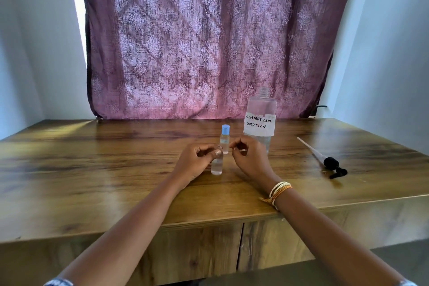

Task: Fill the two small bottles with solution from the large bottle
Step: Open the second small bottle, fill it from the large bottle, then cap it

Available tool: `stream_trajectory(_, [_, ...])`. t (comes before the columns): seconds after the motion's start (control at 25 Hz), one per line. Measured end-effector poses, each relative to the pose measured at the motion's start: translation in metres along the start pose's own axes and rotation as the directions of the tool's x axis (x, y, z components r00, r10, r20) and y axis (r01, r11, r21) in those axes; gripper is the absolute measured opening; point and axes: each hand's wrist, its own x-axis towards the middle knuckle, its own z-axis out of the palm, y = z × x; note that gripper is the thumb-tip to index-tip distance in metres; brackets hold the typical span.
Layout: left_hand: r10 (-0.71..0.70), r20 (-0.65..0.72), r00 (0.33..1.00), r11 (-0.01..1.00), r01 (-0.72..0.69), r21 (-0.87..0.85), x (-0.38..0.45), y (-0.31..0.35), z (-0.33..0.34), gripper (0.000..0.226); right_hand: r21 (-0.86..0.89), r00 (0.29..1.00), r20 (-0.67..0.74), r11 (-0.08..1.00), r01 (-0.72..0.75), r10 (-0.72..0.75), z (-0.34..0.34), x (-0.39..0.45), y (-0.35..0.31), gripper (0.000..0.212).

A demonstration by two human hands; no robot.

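A large clear bottle (261, 121) labelled "contact lens solution" stands uncapped at the back right of centre, liquid low inside it. In front of it a small clear bottle with a blue cap (224, 138) stands upright. A second small bottle (216, 166), holding clear liquid, stands nearer to me; my left hand (197, 165) grips its upper part, thumb across the neck, hiding its top. My right hand (249, 158) hovers just right of that bottle with fingers curled and thumb meeting forefinger; what it pinches, if anything, is not visible.
The black pump head with its long white dip tube (325, 158) lies on the wooden table (92, 165) to the right. A purple patterned curtain (204, 42) hangs behind the table. The table's front edge runs just under my forearms.
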Motion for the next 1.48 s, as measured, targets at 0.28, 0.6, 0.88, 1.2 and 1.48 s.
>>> stream_trajectory(0.28, [-0.001,-0.025,1.0,1.0,0.001,-0.012,-0.007,-0.002,-0.024,0.022,-0.169,0.952,0.236,0.973,-0.157,0.194,0.017,0.01,-0.001,0.036])
stream_trajectory(0.6, [-0.019,-0.087,0.996,0.999,0.016,-0.03,-0.009,-0.005,-0.032,0.021,-0.328,0.944,0.322,0.944,0.039,0.073,0.046,0.029,-0.008,0.046])
stream_trajectory(0.88, [0.005,-0.085,0.996,1.0,-0.006,-0.015,-0.007,-0.008,-0.031,0.026,-0.329,0.96,0.276,0.943,0.045,0.051,0.056,0.034,-0.007,0.03])
stream_trajectory(1.2, [-0.026,-0.055,0.998,0.999,0.023,-0.045,-0.006,-0.014,-0.034,0.023,0.077,0.997,0.079,0.997,0.007,-0.013,0.034,0.027,-0.017,0.027])
stream_trajectory(1.48, [-0.062,-0.061,0.996,0.997,0.058,-0.055,-0.006,-0.019,-0.035,0.019,0.396,0.97,0.24,0.908,-0.136,0.04,0.028,0.028,-0.019,0.034])
